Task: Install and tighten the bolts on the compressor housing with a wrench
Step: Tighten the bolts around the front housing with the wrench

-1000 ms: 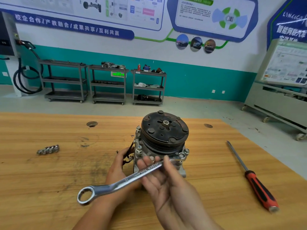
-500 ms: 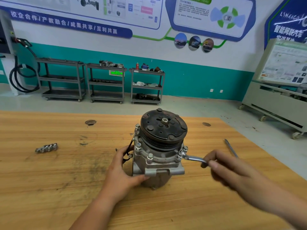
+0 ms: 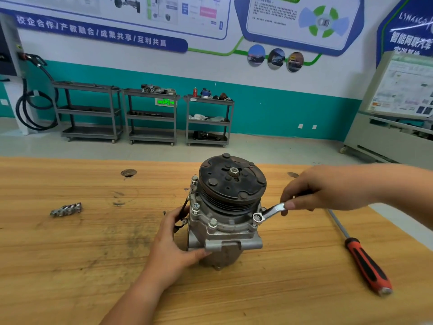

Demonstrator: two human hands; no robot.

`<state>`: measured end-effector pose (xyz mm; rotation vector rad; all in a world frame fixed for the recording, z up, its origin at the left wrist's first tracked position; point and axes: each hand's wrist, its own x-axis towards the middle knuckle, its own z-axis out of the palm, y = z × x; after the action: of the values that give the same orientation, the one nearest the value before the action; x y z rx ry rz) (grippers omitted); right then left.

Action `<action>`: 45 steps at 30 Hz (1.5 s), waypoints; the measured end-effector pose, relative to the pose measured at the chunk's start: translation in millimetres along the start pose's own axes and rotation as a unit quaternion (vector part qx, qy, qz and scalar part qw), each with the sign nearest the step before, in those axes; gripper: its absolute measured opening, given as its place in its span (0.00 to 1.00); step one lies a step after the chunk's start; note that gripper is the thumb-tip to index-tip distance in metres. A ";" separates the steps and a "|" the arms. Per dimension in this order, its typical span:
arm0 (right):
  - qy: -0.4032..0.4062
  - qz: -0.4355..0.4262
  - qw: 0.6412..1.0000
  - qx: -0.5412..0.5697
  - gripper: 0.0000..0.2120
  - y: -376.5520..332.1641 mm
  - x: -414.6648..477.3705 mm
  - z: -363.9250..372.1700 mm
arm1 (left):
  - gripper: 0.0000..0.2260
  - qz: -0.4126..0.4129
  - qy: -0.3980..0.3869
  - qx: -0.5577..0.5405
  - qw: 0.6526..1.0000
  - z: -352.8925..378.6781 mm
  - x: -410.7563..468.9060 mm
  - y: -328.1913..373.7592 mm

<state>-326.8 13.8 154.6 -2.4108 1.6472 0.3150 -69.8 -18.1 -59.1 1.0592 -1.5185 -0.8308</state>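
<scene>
At 3 o'clock of the compressor, your right hand pinches the shank of the wrench between thumb and curled fingers; the tool's outer end is hidden inside the hand. The wrench's ring end sits over a bolt on the flange at roughly 4 o'clock of the housing, and the shank slants up and to the right from it.

At 8 o'clock, your left hand grips the lower body of the compressor housing, thumb laid across the front face and fingers wrapped round the left side.

The housing stands upright on the table, its dark pulley uppermost and tilted toward you. Further bolts show on the flange at 6 o'clock, 8 o'clock and 10 o'clock.

Outward on the table: a screwdriver with a red-and-black handle lies at 4 o'clock, well apart from the housing, handle toward you; a small cluster of metal pieces lies at 9 o'clock, also well apart.

Beyond the table, at 12 o'clock, three grey shelf carts stand against the teal-and-white wall.
</scene>
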 end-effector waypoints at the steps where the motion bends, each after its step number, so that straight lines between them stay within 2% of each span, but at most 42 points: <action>1: -0.019 0.009 1.000 0.011 0.08 -0.4 1.1 -2.1 | 0.41 0.003 0.001 0.000 1.000 0.3 0.1 0.0; 3: -0.050 0.024 0.997 0.052 0.09 0.3 1.7 -3.3 | 0.40 0.005 0.001 0.000 1.000 0.5 -0.1 0.9; 5: -0.117 0.045 0.975 0.185 0.12 -0.1 -2.7 5.9 | 0.39 0.001 -0.001 -0.004 1.000 0.5 -0.5 1.2; 6: -0.160 0.053 0.943 0.286 0.12 -2.7 -6.3 14.1 | 0.38 0.000 -0.001 -0.003 1.000 0.3 -0.6 1.2; 8: -0.211 0.047 0.841 0.496 0.12 -15.4 -15.2 35.2 | 0.38 0.001 -0.001 0.002 1.000 0.3 -0.6 1.5; 10: -0.177 0.036 0.733 0.655 0.11 -35.6 -21.0 57.7 | 0.38 -0.001 0.001 0.005 1.000 0.3 -0.3 1.8; 12: -0.096 0.036 0.636 0.765 0.11 -61.4 -21.9 75.5 | 0.37 -0.006 0.004 0.006 1.000 0.5 -0.8 2.9; 15: 0.013 0.024 0.506 0.862 0.12 -98.8 -12.3 91.9 | 0.37 0.006 0.012 0.006 1.000 1.5 -1.7 3.8; 19: 0.077 -0.017 0.347 0.934 0.13 -132.3 10.9 97.1 | 0.33 -0.007 0.020 0.006 1.000 3.4 -0.7 2.8; 21: 0.100 -0.025 0.291 0.951 0.13 -143.8 21.1 95.8 | 0.32 -0.015 0.013 -0.007 1.000 2.8 0.8 0.1; 24: 0.128 -0.018 0.264 0.956 0.11 -153.9 29.3 98.9 | 0.29 -0.009 0.008 -0.004 1.000 3.3 2.3 -0.2; 27: 0.121 -0.037 0.280 0.951 0.11 -157.9 17.2 102.1 | 0.29 -0.001 0.020 0.003 1.000 4.3 2.0 1.9; 29: 0.115 -0.056 0.326 0.937 0.13 -151.6 -1.8 108.2 | 0.30 -0.012 0.030 -0.017 0.999 4.1 0.1 0.9; 31: 0.097 -0.065 0.406 0.906 0.16 -137.1 -18.0 117.2 | 0.35 -0.007 0.015 -0.011 1.000 3.3 -0.2 -2.0; 33: 0.092 -0.058 0.540 0.835 0.20 -118.6 -31.1 126.7 | 0.39 0.001 0.005 0.007 1.000 1.5 -0.5 -1.8; 34: 0.117 -0.039 0.598 0.792 0.17 -108.5 -36.0 130.0 | 0.40 -0.004 0.003 0.010 1.000 0.7 -0.2 -0.3; 36: 0.167 0.001 0.695 0.699 0.14 -84.1 -41.1 134.3 | 0.41 -0.022 -0.005 0.009 1.000 0.4 -0.4 1.7; 39: 0.186 0.059 0.786 0.587 0.07 -47.0 -43.9 125.1 | 0.40 -0.027 -0.011 -0.002 1.000 -0.1 -1.4 4.3; 41: 0.185 0.042 0.844 0.502 0.07 -32.5 -45.9 106.2 | 0.39 -0.027 -0.012 -0.005 1.000 -0.1 -1.9 7.4; 45: 0.160 -0.019 0.913 0.374 0.12 -21.0 -44.7 64.4 | 0.37 -0.023 -0.017 -0.007 1.000 -0.2 -3.2 10.0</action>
<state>-327.0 79.4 106.9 -1.9396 1.4530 -0.6445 -71.4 -11.5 -51.1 1.0792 -1.5190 -0.8943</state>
